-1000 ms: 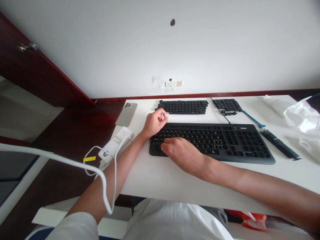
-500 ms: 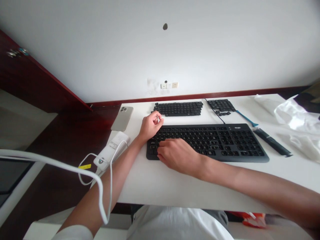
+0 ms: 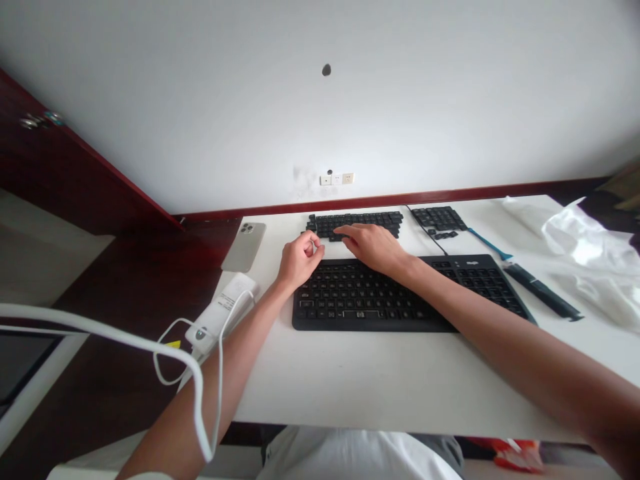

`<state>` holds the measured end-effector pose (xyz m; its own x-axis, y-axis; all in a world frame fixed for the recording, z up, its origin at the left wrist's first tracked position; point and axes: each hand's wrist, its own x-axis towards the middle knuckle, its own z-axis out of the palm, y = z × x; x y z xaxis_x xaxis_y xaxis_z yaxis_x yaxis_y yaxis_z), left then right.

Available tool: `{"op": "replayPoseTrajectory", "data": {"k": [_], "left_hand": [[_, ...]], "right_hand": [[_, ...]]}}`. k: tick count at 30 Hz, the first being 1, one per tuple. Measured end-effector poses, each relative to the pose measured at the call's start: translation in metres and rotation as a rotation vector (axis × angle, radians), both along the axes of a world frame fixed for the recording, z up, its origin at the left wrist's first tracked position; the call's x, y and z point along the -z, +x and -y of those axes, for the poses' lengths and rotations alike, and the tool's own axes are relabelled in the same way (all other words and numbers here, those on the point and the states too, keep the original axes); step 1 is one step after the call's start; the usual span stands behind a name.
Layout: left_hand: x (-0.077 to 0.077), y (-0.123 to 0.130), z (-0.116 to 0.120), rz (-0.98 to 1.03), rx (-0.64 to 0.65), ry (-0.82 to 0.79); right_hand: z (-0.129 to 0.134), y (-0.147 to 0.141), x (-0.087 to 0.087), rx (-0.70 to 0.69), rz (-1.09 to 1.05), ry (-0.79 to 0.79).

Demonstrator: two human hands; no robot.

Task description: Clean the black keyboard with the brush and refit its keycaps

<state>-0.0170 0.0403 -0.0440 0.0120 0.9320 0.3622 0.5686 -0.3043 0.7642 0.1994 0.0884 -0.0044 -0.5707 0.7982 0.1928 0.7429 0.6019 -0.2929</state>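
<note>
A black keyboard lies on the white table, its key positions mostly bare of keycaps. Behind it, loose black keycaps are laid out in rows. My left hand is just past the keyboard's far left corner, fingers curled and thumb bent towards them; whatever they may hold cannot be made out. Over the front edge of the loose keycaps reaches my right hand, its index finger stretched out and the thumb apart below. My right forearm covers part of the keyboard.
More keycaps lie at the back right, near the keyboard cable. A blue tool, a black brush-like tool and white plastic wrapping are to the right. On the left are a phone and a white power strip.
My right hand has moved from the keyboard's left end, forward and rightward to the loose keycaps, its index finger now extended. My left hand stays nearly in place, still curled.
</note>
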Motion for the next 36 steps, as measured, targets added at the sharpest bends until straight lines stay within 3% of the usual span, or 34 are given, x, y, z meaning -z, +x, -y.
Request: {"op": "replayPoseTrajectory", "data": {"k": [5,19,31,36], "left_hand": [[0.001,-0.001,0.0,0.003,0.014,-0.012],[-0.002,0.001,0.002,0.001,0.0,-0.03],[-0.002,0.001,0.001,0.002,0.002,-0.023],[-0.003,0.001,0.001,-0.005,-0.002,-0.019]], "right_hand": [[-0.002,0.001,0.013,-0.043,0.148,-0.052],[-0.005,0.003,0.004,-0.19,0.0,-0.054],[-0.006,0.004,0.002,-0.252,0.01,-0.053],[-0.009,0.008,-0.005,-0.38,0.026,0.022]]}}
